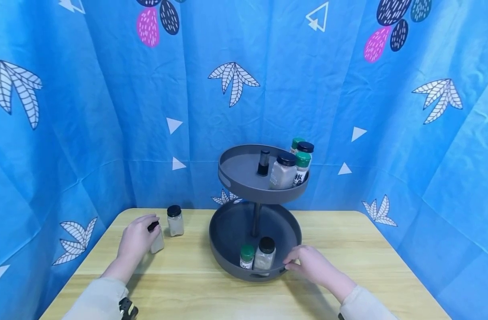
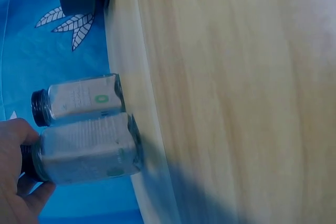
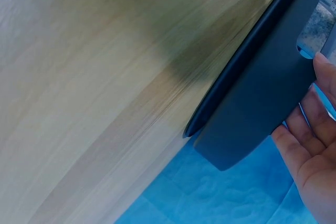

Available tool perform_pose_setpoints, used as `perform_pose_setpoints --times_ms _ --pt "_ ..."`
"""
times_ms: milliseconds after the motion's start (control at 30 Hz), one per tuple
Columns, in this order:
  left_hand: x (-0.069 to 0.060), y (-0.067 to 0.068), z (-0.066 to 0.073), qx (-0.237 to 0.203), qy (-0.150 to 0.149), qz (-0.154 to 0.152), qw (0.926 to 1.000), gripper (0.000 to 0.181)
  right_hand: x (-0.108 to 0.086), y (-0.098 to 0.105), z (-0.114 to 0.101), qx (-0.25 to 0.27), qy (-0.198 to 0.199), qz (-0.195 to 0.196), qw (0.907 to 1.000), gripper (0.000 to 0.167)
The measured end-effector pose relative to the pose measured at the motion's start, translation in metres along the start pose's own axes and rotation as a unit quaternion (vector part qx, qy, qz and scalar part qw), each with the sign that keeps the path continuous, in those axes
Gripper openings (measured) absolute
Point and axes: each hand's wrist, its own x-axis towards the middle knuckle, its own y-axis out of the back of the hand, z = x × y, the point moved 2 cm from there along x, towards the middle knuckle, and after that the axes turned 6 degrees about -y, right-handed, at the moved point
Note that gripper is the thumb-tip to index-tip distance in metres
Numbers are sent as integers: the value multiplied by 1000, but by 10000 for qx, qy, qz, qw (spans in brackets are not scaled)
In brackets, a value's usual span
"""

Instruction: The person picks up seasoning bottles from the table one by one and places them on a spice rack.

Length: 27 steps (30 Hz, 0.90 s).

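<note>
My left hand (image 1: 137,235) pinches the black lid of a clear square spice jar (image 1: 158,242) at the table's left side. In the left wrist view that jar (image 2: 86,150) has pale contents, and its base casts a shadow on the wood. Just beyond it stands a second black-lidded jar (image 1: 176,226). My right hand (image 1: 310,266) holds the rim of the lower tray of a dark grey two-tier rack (image 1: 232,231), with thumb outside near the handle cutout. On that tray are a green-lidded bottle (image 1: 246,258) and a black-lidded jar (image 1: 265,255).
The upper tray (image 1: 240,166) carries several green- and black-lidded jars (image 1: 284,173) crowded at its right, beside the central post's knob (image 1: 263,162). A blue patterned curtain (image 1: 244,120) surrounds the wooden table (image 1: 188,284).
</note>
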Motion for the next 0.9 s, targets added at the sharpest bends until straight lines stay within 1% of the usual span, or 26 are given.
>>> perform_pose_setpoints --times_ms 167,433,667,900 --pt "-3 3 7 -58 -102 23 9999 28 1 0 0 -9 12 -3 10000 6" --pt "-5 7 21 -43 -484 253 9985 27 1 1 -1 17 0 -33 10000 6" --pt "-4 12 36 -141 -712 458 9963 23 0 2 -1 73 -27 -96 9999 7" --pt "-5 13 47 -196 -986 551 9934 26 0 2 -2 76 -56 -82 9999 7"
